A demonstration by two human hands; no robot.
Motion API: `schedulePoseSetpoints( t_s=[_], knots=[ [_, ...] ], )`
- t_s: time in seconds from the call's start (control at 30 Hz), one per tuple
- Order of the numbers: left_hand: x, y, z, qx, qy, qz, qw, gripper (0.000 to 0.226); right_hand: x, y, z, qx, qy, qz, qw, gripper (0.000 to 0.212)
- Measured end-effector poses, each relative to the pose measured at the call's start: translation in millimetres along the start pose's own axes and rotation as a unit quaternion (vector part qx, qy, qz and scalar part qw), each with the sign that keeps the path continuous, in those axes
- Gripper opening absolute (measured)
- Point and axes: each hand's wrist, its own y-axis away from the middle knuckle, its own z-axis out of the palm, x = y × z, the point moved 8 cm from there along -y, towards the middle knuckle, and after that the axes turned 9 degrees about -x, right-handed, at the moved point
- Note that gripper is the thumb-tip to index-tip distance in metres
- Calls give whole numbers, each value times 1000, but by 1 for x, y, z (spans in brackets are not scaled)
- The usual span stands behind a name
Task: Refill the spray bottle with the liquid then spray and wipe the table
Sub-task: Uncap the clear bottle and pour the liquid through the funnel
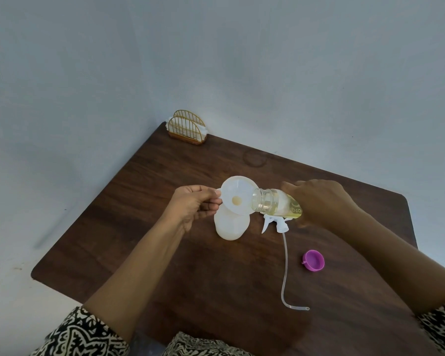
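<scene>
We are pinching the small tab of the white round plastic funnel (238, 195) between thumb and fingers of our left hand (197, 204), the other fingers curled in, and the funnel is sitting in the mouth of the translucent white plastic spray bottle (231, 226), which is standing near the middle of the dark brown wooden table (165, 240). Our right hand (321, 201) is closed around the clear plastic refill bottle of pale yellow liquid (276, 206), and we are tipping it almost flat, its open mouth lying over the funnel's rim at 3 o'clock. A little yellowish liquid is showing at the funnel's centre. The white trigger spray head with its long clear tube (276, 223) is lying on the table at 4 o'clock from the spray bottle, and the purple round plastic cap (314, 260) is resting further out the same way. The gold wire napkin holder (188, 129) is standing at the table's 11 o'clock corner.
</scene>
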Motion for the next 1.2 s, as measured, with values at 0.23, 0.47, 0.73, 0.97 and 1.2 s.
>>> schedulePoseSetpoints(
  t_s=[0.23, 0.47, 0.73, 0.97, 1.2],
  knots=[
    [0, 0, 0, 1, -4, -1, 1000, 3, 0, 0, 0, 0, -4, -3, 1000, 67],
    [0, 0, 0, 3, -7, -3, 1000, 3, -1, 0, 0, -2, -5, -5, 1000, 70],
    [0, 0, 0, -1, -7, -3, 1000, 5, -2, 1, -2, -2, -4, -7, 1000, 70],
    [-2, -2, 0, -10, 5, 0, 1000, 3, -2, 1, -2, -1, 7, -9, 1000, 68],
    [-2, -2, 0, -12, 7, 1, 1000, 3, -1, 0, -1, -2, 6, -5, 1000, 66]
  ],
)
